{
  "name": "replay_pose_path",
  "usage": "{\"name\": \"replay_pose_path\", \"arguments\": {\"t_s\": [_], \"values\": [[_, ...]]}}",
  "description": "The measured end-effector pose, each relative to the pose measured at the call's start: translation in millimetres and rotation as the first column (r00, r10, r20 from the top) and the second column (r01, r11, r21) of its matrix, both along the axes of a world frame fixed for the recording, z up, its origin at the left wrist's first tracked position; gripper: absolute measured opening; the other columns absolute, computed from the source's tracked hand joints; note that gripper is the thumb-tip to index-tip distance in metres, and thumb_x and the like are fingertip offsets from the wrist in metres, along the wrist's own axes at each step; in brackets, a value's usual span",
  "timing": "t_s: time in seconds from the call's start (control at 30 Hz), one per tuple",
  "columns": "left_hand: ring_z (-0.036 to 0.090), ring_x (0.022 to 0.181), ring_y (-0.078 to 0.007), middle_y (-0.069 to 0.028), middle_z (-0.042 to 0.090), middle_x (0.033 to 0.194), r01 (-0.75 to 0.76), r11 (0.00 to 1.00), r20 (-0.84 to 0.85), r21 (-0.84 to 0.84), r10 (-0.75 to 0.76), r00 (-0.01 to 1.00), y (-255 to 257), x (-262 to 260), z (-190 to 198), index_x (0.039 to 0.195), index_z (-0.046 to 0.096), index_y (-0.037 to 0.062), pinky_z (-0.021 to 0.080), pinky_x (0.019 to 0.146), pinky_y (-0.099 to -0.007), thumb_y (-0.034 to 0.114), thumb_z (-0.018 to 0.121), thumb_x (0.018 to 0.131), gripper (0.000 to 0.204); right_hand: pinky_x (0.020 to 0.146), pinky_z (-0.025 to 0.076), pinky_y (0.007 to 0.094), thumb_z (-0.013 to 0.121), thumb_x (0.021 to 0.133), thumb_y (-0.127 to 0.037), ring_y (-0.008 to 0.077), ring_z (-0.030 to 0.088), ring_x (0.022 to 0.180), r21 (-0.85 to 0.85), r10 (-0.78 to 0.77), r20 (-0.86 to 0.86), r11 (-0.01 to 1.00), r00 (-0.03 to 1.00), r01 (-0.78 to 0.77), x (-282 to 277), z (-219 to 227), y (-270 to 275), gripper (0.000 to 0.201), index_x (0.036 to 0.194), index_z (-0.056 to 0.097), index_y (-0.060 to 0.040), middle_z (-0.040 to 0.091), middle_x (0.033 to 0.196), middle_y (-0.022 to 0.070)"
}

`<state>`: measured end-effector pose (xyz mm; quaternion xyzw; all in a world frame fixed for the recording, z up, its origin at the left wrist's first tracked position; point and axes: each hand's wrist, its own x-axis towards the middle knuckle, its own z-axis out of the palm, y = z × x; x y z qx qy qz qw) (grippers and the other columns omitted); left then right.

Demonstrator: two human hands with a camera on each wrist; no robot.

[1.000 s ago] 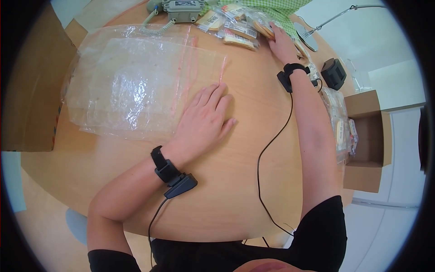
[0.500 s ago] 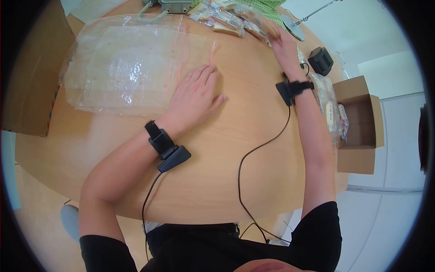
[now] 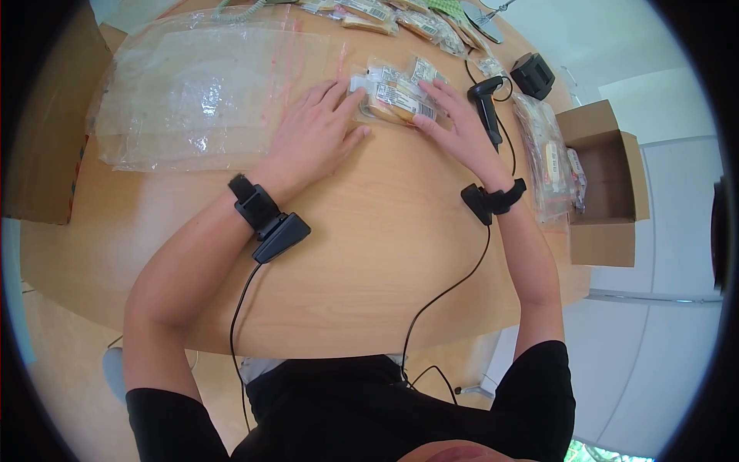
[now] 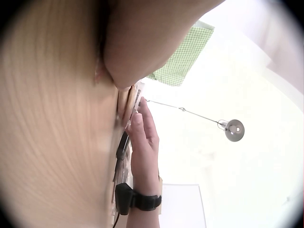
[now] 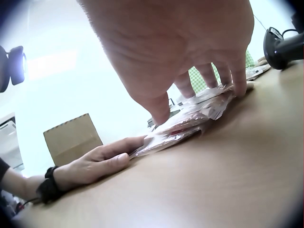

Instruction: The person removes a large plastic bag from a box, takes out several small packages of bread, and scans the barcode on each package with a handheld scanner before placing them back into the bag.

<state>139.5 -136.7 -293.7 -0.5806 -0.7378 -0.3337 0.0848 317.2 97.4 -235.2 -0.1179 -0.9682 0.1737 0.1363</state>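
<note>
Clear-wrapped packets with printed labels [image 3: 396, 96] lie in a small overlapping group between the hands. The right hand [image 3: 466, 138] holds them loosely, fingers on the far part and thumb on the near part. In the right wrist view that hand [image 5: 190, 52] arches over the packets [image 5: 183, 124]. The left hand [image 3: 312, 135] lies flat, fingers extended, its fingertips at the packets' left edge and beside the large clear plastic bags [image 3: 185, 100]. The left wrist view shows the right hand [image 4: 145, 156] with its fingertips at the packets.
More packets [image 3: 369, 15] lie along the far edge. To the right are a black handheld device [image 3: 485, 112], a black block [image 3: 533, 75], bagged packets [image 3: 546, 158] and an open cardboard box [image 3: 604, 231]. Another carton [image 3: 50, 123] stands left. Cables run from both wrists.
The right hand has come from the far pile toward the left hand with packets, which now lie on the table. The left hand remains flat. The head view has shifted, and the black handheld device is visible.
</note>
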Motion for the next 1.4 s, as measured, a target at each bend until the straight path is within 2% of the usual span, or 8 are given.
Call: {"name": "replay_pose_path", "arguments": {"t_s": [0.57,0.67,0.9,1.03,1.13,1.23,1.33,1.4], "values": [[0.051,0.142,-0.0368,-0.0209,0.056,0.149,-0.005,0.998,0.010,0.056,0.004,1.000,0,1,-4,0.141,0.059,-0.0001,0.044,0.116,-0.0466,0.030,0.071,0.100,0.052,0.105,0.051,0.0458,0.068,0.101,-0.029,0.0382,0.063,0.123,0.199,-0.198,-0.141,0.954,0.970,0.224,-74,-29,77,0.040,0.131,0.071,-0.0029,0.066,0.136,0.0198],[0.051,0.141,-0.0366,-0.0203,0.056,0.149,0.004,0.999,0.035,0.050,-0.006,0.999,-2,0,-5,0.137,0.060,0.0007,0.044,0.116,-0.0467,0.030,0.071,0.100,0.049,0.108,0.050,0.0479,0.069,0.100,-0.024,0.0407,0.061,0.127,0.472,-0.057,-0.254,0.864,0.966,0.175,-63,-27,53,0.038,0.131,0.071,-0.0026,0.065,0.139,0.0207],[0.050,0.143,-0.0368,-0.0185,0.055,0.152,0.013,0.997,0.105,0.070,-0.021,0.994,-3,1,-2,0.141,0.060,0.0029,0.043,0.118,-0.0473,0.033,0.070,0.101,0.052,0.116,0.046,0.0429,0.071,0.102,-0.024,0.0365,0.057,0.138,-0.208,0.066,-0.012,0.976,0.998,-0.067,-22,-10,-38,0.045,0.142,0.065,-0.0048,0.058,0.151,0.0197],[0.046,0.146,-0.0360,-0.0174,0.053,0.156,0.049,0.999,0.052,0.017,-0.050,0.997,-5,2,-1,0.148,0.057,0.0066,0.042,0.119,-0.0472,0.037,0.069,0.102,0.057,0.114,0.048,0.0409,0.072,0.101,-0.024,0.0344,0.059,0.137,-0.247,0.105,-0.070,0.962,0.992,-0.119,-4,-19,-38,0.045,0.142,0.065,-0.0051,0.061,0.148,0.0198],[0.045,0.148,-0.0351,-0.0167,0.052,0.157,0.058,0.998,0.033,-0.025,-0.058,0.998,-4,2,-1,0.149,0.057,0.0080,0.042,0.120,-0.0468,0.039,0.068,0.102,0.057,0.111,0.049,0.0408,0.073,0.101,-0.024,0.0332,0.061,0.135,0.044,0.064,-0.066,0.997,0.996,-0.061,10,-9,-11,0.047,0.143,0.064,-0.0045,0.064,0.144,0.0194],[0.044,0.148,-0.0349,-0.0164,0.052,0.158,0.054,0.998,0.049,-0.026,-0.053,0.997,-4,0,-3,0.147,0.058,0.0078,0.041,0.120,-0.0468,0.041,0.068,0.102,0.057,0.110,0.049,0.0418,0.076,0.098,-0.027,0.0342,0.063,0.132,-0.254,-0.277,-0.158,0.939,0.948,0.232,25,0,44,0.053,0.142,0.063,-0.0016,0.066,0.141,0.0202],[0.044,0.149,-0.0349,-0.0161,0.051,0.159,0.043,0.999,0.052,-0.020,-0.042,0.998,-3,1,-3,0.146,0.058,0.0072,0.040,0.121,-0.0471,0.044,0.069,0.100,0.060,0.109,0.050,0.0427,0.080,0.094,-0.032,0.0353,0.065,0.129,0.104,-0.428,-0.170,0.888,0.888,0.448,38,7,77,0.061,0.141,0.062,0.0026,0.066,0.139,0.0221],[0.043,0.149,-0.0350,-0.0160,0.050,0.160,0.038,0.999,0.047,-0.017,-0.037,0.998,-2,2,-3,0.147,0.057,0.0066,0.040,0.122,-0.0473,0.045,0.070,0.100,0.062,0.109,0.050,0.0425,0.082,0.092,-0.033,0.0354,0.065,0.129,0.091,-0.465,-0.114,0.875,0.878,0.476,45,-7,96,0.066,0.142,0.060,0.0041,0.067,0.138,0.0235]]}}
